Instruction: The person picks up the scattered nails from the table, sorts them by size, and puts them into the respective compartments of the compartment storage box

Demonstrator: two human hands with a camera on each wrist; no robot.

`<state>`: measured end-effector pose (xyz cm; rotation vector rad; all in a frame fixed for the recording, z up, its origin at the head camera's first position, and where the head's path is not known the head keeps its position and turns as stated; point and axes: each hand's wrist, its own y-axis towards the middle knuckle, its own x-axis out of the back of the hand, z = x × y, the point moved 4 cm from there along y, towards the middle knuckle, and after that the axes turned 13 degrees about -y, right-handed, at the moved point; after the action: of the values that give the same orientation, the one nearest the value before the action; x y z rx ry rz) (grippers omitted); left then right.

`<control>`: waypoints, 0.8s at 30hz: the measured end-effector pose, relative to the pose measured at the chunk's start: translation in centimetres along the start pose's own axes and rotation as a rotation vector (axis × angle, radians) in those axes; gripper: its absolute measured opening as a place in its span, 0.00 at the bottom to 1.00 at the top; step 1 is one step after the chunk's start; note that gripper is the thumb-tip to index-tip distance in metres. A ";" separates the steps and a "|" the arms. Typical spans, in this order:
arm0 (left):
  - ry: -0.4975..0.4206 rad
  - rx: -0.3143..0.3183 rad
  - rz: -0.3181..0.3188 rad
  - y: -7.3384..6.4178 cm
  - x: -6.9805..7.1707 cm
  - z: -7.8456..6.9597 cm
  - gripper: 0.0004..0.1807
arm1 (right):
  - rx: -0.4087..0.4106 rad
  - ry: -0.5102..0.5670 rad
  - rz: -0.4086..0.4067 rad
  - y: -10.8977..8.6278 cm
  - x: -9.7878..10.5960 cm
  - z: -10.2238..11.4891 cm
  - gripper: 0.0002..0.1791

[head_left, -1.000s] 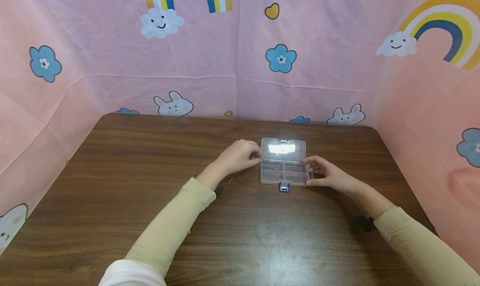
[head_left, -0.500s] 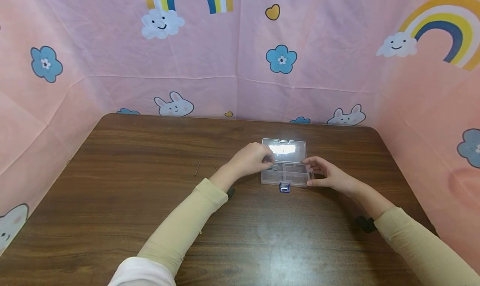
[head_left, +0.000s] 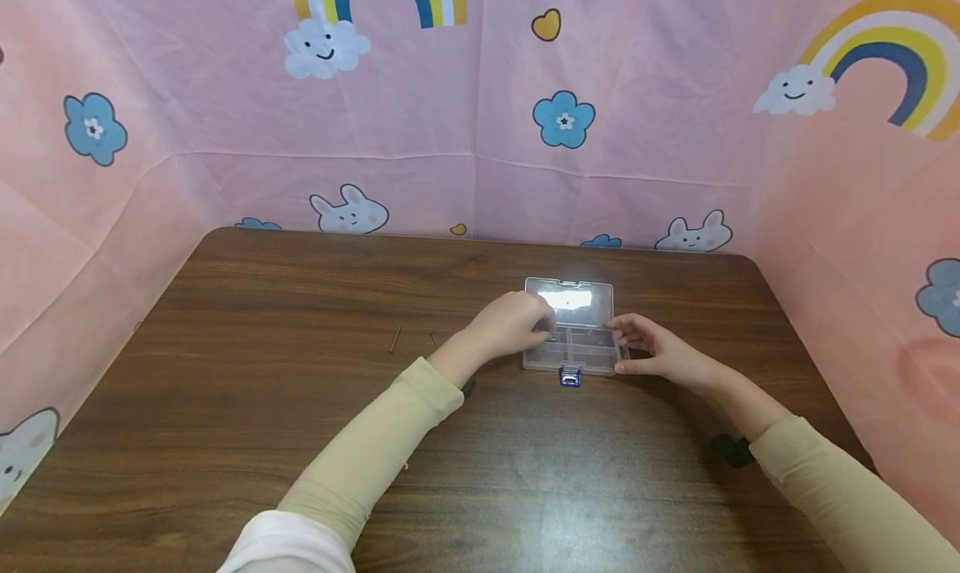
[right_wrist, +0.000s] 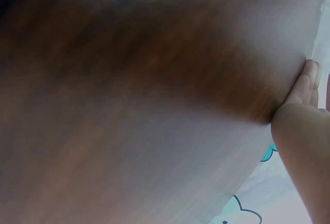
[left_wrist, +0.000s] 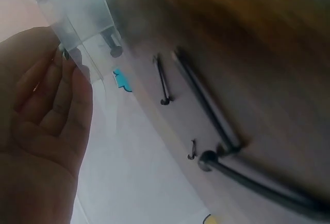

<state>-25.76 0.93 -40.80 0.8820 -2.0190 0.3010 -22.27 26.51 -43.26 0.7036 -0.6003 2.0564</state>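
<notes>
A clear plastic compartment box (head_left: 596, 359) lies on the table with its lid (head_left: 596, 308) tipped back and a blue latch (head_left: 570, 377) at its front. Over its back left compartment is my left hand (head_left: 513, 323), fingertips pinched together. A small dark tip, seemingly a nail (left_wrist: 65, 55), shows between those fingertips in the left wrist view; most of it is hidden. Another nail (left_wrist: 114, 48) is seen through the box wall. My right hand (head_left: 660, 352) holds the box's right side, thumb at the front corner and fingers at the back.
Several loose nails (left_wrist: 206, 100) lie on the wooden table (head_left: 225, 389) left of the box, some hidden behind the left forearm in the head view. One nail (head_left: 395, 339) lies farther left. Patterned pink cloth (head_left: 420, 123) encloses the table's back and sides.
My left hand has moved right, from the box's left edge to over its back left compartment. The forearm now covers nails seen earlier. My right hand and the box stay put.
</notes>
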 end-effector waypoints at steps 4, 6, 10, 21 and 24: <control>0.011 -0.003 -0.001 0.0 0.0 0.0 0.03 | 0.007 0.004 0.001 0.0 0.0 0.0 0.34; 0.013 -0.003 0.000 -0.1 -0.1 0.0 0.03 | 0.007 0.007 0.003 -0.1 0.0 0.1 0.34; 0.017 -0.007 0.003 -0.1 0.0 0.1 0.04 | -0.004 0.003 0.003 -0.1 0.0 0.2 0.34; -0.036 -0.049 -0.008 -0.8 0.6 -0.1 0.04 | -0.010 -0.006 0.002 -0.1 0.0 0.1 0.35; -0.060 -0.046 -0.027 -1.2 0.9 0.2 0.04 | -0.010 -0.006 -0.001 -0.1 0.0 0.1 0.35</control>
<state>-25.41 -0.43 -40.34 0.8987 -2.0590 0.2144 -22.17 26.48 -43.12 0.7040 -0.6131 2.0502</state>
